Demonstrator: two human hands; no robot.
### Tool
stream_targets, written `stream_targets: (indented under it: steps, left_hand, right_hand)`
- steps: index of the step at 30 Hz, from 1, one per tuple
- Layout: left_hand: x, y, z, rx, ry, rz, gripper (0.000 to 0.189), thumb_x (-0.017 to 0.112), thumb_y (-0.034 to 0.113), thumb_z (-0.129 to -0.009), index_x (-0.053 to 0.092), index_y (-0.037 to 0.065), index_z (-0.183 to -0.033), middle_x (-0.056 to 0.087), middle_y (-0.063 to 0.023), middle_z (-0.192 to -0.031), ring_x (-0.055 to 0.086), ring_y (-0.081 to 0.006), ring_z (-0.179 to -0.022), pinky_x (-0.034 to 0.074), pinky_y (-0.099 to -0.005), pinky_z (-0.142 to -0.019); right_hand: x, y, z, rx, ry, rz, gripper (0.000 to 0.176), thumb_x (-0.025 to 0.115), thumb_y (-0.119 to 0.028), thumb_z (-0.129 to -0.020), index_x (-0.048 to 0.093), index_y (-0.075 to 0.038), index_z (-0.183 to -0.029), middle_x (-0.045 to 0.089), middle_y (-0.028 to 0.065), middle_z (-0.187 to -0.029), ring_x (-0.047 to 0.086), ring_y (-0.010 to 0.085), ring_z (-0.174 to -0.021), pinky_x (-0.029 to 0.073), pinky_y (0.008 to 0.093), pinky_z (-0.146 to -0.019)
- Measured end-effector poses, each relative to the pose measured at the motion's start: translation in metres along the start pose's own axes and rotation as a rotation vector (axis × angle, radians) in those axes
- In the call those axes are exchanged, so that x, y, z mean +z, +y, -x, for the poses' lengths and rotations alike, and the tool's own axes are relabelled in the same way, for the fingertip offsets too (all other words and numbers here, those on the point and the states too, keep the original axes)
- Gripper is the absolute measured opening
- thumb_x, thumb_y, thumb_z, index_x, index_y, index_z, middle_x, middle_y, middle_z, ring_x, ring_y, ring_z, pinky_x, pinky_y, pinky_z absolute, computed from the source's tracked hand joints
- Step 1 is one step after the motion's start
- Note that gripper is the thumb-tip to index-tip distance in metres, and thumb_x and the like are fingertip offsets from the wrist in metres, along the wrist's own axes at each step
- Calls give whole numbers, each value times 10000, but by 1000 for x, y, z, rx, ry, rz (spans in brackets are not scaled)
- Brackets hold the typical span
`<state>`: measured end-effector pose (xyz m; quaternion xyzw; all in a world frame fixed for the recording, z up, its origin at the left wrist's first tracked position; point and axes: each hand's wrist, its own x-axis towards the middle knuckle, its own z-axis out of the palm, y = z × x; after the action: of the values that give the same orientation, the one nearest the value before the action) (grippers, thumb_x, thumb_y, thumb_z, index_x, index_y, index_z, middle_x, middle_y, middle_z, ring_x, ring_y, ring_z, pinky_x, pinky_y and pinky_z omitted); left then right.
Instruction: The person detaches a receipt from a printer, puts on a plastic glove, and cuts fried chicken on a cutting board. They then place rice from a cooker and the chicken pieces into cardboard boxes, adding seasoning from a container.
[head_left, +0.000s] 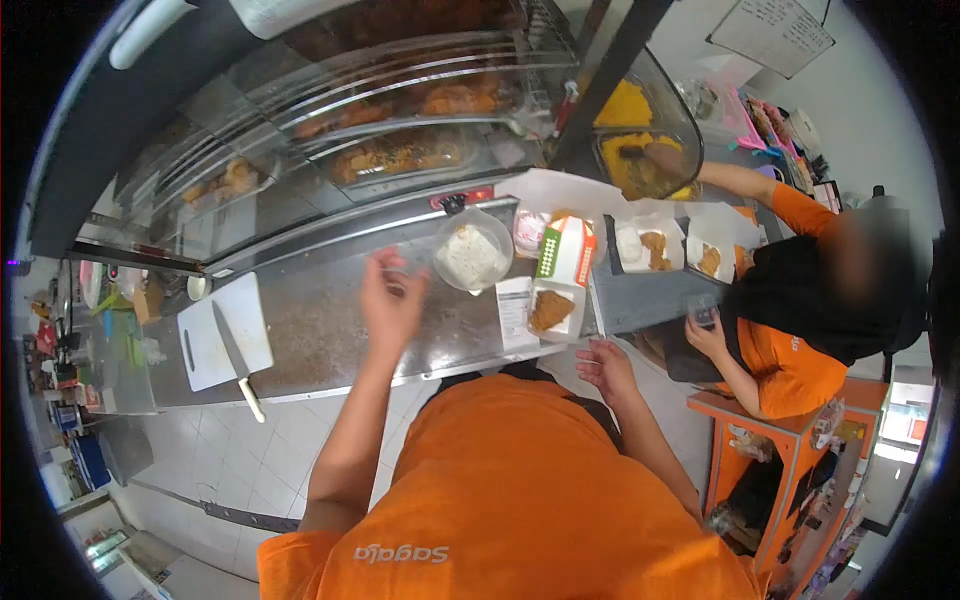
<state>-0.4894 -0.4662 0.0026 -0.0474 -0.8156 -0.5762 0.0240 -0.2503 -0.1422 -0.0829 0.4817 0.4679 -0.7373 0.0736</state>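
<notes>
My left hand (391,300) hovers over the steel counter just left of a clear plastic bowl (472,250) of white rice. Its fingers are apart and slightly blurred, and I see nothing held in them. My right hand (606,370) hangs off the counter's front edge, fingers loosely curled and apart, holding nothing. Closest to it is an open paper box with a piece of fried chicken (551,310). Against that leans a green, white and red carton (568,250). A printed slip (515,314) lies between the bowl and the chicken box.
At left, a knife (236,350) lies across a white cutting board (225,330), its handle past the edge. A glass display case (400,120) with fried food stands behind. To the right, a co-worker in orange (800,350) reaches into a yellow-filled tray (640,155), near food boxes (650,240).
</notes>
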Motion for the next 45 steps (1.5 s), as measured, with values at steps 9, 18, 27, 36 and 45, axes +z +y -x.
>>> stream_targets:
  steps: [9,18,27,36,45]
  left_hand:
    - [-129,183,-91,422,481,485,434,657,19,-962,497,28,-1365,568,-134,-1338,606,-210,-1191,518,-330,-969]
    - [-149,255,-149,621,627,576,456,662,32,-964,437,32,-1360,499,-189,-1394,558,-280,-1299,481,-386,-1084]
    - [-161,264,-164,660,565,577,579,792,-44,-859,414,65,-1283,472,-109,-1244,652,-165,-991,530,-258,-819]
    - [-164,257,-159,653,486,607,599,804,-46,-850,415,81,-1288,475,-111,-1241,661,-181,-989,540,-267,-848]
    - [-134,237,-146,623,512,600,486,772,-25,-877,458,85,-1232,537,-61,-1157,566,-97,-916,474,-231,-793]
  right_hand:
    - [57,-16,-15,-333,-217,366,151,600,13,-944,601,-17,-1092,672,91,-855,650,174,-681,551,315,-601]
    - [93,-25,-18,-461,-411,403,192,671,-12,-944,549,-21,-1093,664,60,-815,618,118,-656,497,276,-558]
    - [87,-24,-17,-444,-393,426,240,679,-6,-943,525,-16,-1127,669,85,-814,621,147,-649,507,310,-561]
    - [86,-33,-3,-432,-345,412,257,707,-32,-935,545,-6,-1133,693,95,-854,647,154,-670,529,307,-590]
    - [90,-29,-12,-454,-312,384,245,707,-32,-923,564,-4,-1120,696,91,-857,664,154,-693,539,301,-610]
